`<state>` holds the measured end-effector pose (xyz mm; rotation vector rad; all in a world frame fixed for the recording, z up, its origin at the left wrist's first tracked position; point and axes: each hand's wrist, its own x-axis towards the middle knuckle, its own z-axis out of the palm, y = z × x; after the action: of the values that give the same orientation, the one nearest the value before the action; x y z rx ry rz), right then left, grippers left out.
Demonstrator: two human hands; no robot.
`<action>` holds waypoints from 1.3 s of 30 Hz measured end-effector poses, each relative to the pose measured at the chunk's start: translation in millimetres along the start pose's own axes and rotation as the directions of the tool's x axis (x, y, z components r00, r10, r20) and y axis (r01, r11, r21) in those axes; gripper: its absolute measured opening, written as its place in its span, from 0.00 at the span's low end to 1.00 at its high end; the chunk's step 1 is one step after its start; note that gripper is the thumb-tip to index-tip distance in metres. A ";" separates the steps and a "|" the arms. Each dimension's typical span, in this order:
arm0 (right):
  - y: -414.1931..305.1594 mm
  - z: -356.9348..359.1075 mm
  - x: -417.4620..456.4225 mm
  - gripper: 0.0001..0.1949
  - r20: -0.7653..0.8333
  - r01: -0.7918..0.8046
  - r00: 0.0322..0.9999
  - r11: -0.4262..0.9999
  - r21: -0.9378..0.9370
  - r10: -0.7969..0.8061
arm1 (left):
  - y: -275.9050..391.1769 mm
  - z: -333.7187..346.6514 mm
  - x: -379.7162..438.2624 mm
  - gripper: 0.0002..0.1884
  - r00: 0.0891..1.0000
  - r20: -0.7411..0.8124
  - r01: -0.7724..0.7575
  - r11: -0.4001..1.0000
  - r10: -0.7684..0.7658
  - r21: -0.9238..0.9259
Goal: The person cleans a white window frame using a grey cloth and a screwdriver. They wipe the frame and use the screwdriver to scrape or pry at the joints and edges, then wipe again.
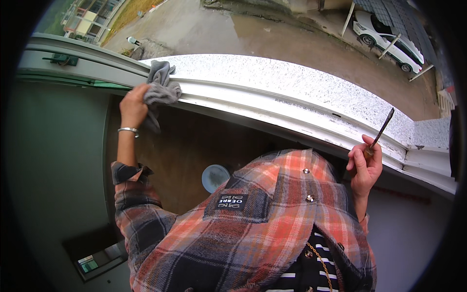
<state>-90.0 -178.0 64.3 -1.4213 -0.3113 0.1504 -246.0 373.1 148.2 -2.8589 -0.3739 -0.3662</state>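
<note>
My left hand (134, 106), with a silver bangle at the wrist, grips a crumpled grey cloth (162, 91). The cloth lies over the white window frame's sill track (255, 100), beside the edge of a sliding sash (91, 62), and one end hangs down on the room side. At the right, my right hand (366, 164) holds a screwdriver (382, 127) by its yellowish handle. Its dark shaft points up and outward over the track near the frame's corner. Dark marks show along the track at this end.
A light blue bucket (215, 178) stands on the brown floor below the window. Outside the frame runs a speckled ledge (292, 76), high above a wet paved yard. A white car (388, 42) is parked under a roof. A person (133, 41) is far off at the upper left.
</note>
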 end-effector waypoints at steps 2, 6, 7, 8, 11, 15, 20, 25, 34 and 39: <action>0.1 1.0 2.1 0.16 0.006 -0.013 1.000 1.000 0.005 0.013 | 16.0 19.0 -15.8 0.23 0.999 0.050 -0.002 1.000 0.001 0.018; 2.9 4.9 -0.7 0.16 0.009 -0.037 0.999 0.999 0.006 0.037 | 70.3 26.3 -13.0 0.19 0.998 0.005 -0.057 0.974 0.060 -0.218; 4.6 5.3 -2.1 0.16 0.008 -0.032 0.999 0.999 0.002 0.032 | 88.7 21.3 -6.4 0.19 0.997 -0.001 -0.075 0.950 0.079 -0.304; 5.1 5.5 -2.6 0.16 0.012 -0.027 1.000 1.000 0.002 0.027 | 106.8 13.6 0.7 0.18 0.995 0.039 -0.074 0.923 0.096 -0.378; 7.2 3.0 -6.1 0.16 0.001 -0.027 1.000 0.999 0.018 0.027 | 147.9 8.7 11.9 0.17 0.980 0.125 -0.055 0.813 0.156 -0.579; 10.8 -1.4 -9.8 0.16 -0.040 -0.026 0.999 0.995 0.092 0.030 | 225.6 4.8 20.3 0.14 0.953 0.029 -0.136 0.509 0.302 -0.850; 1.7 8.7 -8.2 0.18 -0.007 -0.032 0.999 0.995 0.090 0.033 | 303.6 -1.1 30.8 0.17 0.925 -0.039 -0.151 0.270 0.379 -0.951; 2.4 -4.4 -13.7 0.17 -0.057 0.083 0.995 0.994 -0.068 -0.086 | 265.8 -41.5 41.0 0.18 0.967 -0.107 -0.166 0.252 0.232 -0.953; 15.1 -14.6 -24.0 0.15 -0.120 -0.024 0.992 1.000 0.000 0.024 | 101.7 -42.2 16.8 0.20 0.882 -0.373 0.123 0.905 -0.288 -0.408; 1.5 26.1 -15.9 0.14 -0.091 -0.069 0.994 0.996 -0.065 0.063 | 117.4 30.1 4.9 0.16 0.992 -0.114 0.041 0.989 -0.058 -0.143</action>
<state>-112.8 -157.6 63.9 -1.5017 -0.1977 0.1307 -202.3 271.8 98.0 -2.9500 -0.4129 -0.5902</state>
